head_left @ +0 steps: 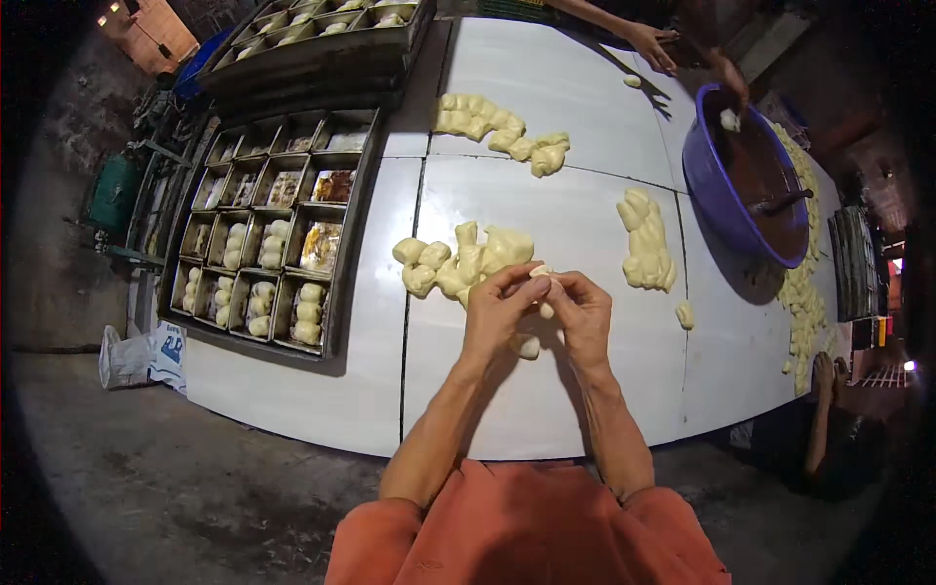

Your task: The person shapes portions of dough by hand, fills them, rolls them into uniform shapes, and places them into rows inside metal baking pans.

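Observation:
My left hand point(495, 312) and my right hand point(587, 317) meet over the white table, fingertips closed together on a small piece of dough point(546, 310). The fingers cover most of that piece. Just below them on the table sits another small dough piece point(526, 346). Beyond my left hand, close to its fingers, lies a heap of pale dough lumps point(478, 255). Farther off are a strip of dough point(645, 242) to the right and a long row of dough lumps point(487, 122) at the back.
At left stands a divided metal pan point(353, 244); several near compartments hold dough balls. Another divided pan point(390, 49) is behind it. A purple basin point(697, 161) with brown contents stands at right, past a stray dough piece point(684, 315). Another person's hands point(651, 44) reach in from the far side.

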The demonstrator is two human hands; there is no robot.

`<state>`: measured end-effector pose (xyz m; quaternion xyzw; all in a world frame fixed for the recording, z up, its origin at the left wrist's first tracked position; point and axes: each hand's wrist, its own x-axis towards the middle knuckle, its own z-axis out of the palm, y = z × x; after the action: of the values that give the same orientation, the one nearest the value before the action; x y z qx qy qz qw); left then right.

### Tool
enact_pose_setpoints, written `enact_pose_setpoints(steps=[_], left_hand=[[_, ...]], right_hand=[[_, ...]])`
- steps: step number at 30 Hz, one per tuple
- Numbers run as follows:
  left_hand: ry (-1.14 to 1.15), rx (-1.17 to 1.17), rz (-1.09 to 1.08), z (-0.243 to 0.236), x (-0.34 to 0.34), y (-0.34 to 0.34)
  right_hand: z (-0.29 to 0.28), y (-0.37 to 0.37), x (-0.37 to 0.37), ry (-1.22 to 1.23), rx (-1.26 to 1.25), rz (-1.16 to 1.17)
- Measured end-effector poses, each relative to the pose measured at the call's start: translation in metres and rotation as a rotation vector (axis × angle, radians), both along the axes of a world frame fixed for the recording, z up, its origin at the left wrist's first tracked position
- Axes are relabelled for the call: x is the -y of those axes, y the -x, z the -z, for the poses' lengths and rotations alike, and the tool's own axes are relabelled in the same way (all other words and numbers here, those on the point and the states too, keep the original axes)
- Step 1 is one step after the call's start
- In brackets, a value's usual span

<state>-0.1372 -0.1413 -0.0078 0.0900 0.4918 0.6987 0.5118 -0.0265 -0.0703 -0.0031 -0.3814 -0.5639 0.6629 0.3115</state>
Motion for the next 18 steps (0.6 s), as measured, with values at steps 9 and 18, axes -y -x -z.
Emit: enact_pose_setpoints(steps=[9,18], left_hand=[[0.134,-0.113,0.209,-0.021,0.007,0.031],[-0.033,-0.288,0.295,-0.020,0.020,0.025]], right_hand=[[-0.003,-0.021,0.010,-0.053,-0.107,-0.253],[0.005,-0.006,0.023,-0.226,-0.249,-0.004]])
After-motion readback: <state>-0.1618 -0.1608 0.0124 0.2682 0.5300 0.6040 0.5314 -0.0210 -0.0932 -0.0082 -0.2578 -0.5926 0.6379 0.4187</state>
